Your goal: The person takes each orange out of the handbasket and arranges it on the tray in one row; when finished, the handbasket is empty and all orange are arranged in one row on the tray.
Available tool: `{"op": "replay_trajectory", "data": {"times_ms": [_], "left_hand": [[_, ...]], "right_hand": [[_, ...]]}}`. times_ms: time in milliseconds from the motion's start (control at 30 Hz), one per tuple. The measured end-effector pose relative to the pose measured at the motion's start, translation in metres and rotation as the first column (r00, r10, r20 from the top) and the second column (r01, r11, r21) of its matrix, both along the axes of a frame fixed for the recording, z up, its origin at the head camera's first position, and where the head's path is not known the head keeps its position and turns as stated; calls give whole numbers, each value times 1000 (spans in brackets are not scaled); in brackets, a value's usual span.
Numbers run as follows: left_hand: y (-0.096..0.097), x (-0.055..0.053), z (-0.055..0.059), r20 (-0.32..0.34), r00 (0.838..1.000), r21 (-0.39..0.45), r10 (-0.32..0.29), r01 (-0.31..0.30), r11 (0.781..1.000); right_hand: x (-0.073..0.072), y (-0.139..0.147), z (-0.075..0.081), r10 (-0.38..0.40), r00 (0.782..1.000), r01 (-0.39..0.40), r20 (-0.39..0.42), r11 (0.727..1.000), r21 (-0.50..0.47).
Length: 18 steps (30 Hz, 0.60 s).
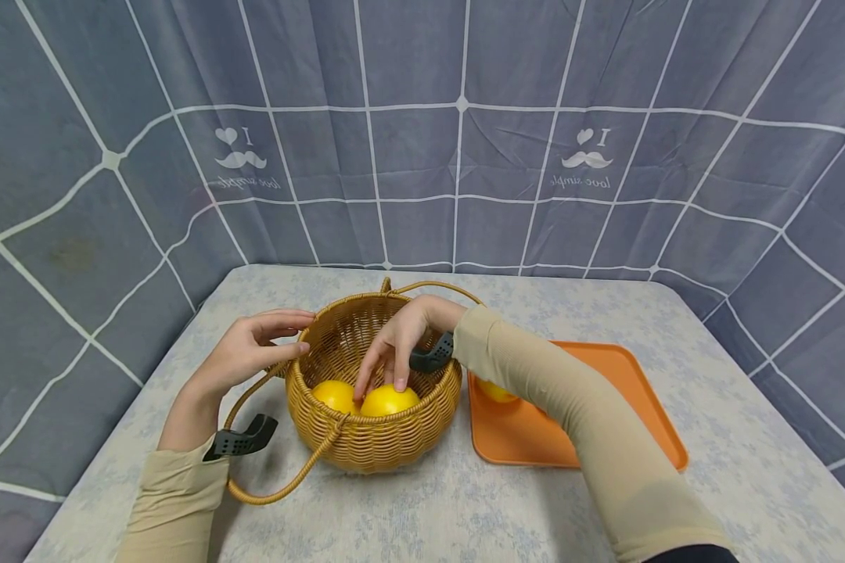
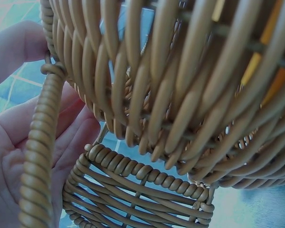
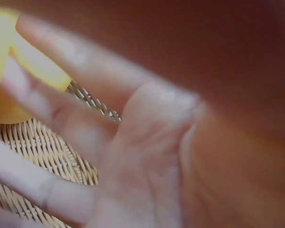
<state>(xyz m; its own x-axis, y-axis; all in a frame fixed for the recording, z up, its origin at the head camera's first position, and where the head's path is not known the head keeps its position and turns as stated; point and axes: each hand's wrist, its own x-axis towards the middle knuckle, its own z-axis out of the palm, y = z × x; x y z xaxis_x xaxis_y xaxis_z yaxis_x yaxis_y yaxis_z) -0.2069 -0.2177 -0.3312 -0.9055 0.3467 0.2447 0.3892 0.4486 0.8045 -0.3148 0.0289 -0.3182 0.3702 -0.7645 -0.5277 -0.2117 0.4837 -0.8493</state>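
Note:
A round wicker basket point(image 1: 376, 450) with two looped handles holds two smooth, round yellow fruits, the left one point(image 1: 333, 395) beside the right one point(image 1: 390, 401). My right hand point(image 1: 403, 336) reaches down inside it. Its fingertips touch the right fruit and lie between the two, and the right wrist view shows loosely extended fingers point(image 3: 80, 133) beside yellow skin point(image 3: 2, 66). At the basket's left side, my left hand point(image 1: 242, 352) rests its nearly straight fingers and thumb against the rim. In the left wrist view its palm point(image 2: 14, 156) lies behind the wrapped handle point(image 2: 40, 152).
An orange tray point(image 1: 634, 407) lies right of the basket, partly under my right forearm. Another yellow fruit point(image 1: 496, 391) shows on its left part, half hidden by the sleeve. The near handle point(image 1: 282, 491) hangs out over the pale tabletop point(image 1: 408, 516). A grid-patterned curtain point(image 1: 422, 156) encloses the table.

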Motion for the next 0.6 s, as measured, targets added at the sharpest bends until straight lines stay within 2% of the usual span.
{"op": "replay_trajectory", "data": {"times_ms": [133,367,600], "left_hand": [[0,0,0,0,1000,4,-2,2,1000],[1,0,0,-6,1000,13,-9,9,1000],[1,1,0,-16,1000,9,-12,12,1000]], "right_hand": [[-2,2,1,-32,999,32,10,999,16],[-4,2,0,-13,1000,14,22,998,-68],[-4,2,-1,-19,999,22,41,996,-81]]}}
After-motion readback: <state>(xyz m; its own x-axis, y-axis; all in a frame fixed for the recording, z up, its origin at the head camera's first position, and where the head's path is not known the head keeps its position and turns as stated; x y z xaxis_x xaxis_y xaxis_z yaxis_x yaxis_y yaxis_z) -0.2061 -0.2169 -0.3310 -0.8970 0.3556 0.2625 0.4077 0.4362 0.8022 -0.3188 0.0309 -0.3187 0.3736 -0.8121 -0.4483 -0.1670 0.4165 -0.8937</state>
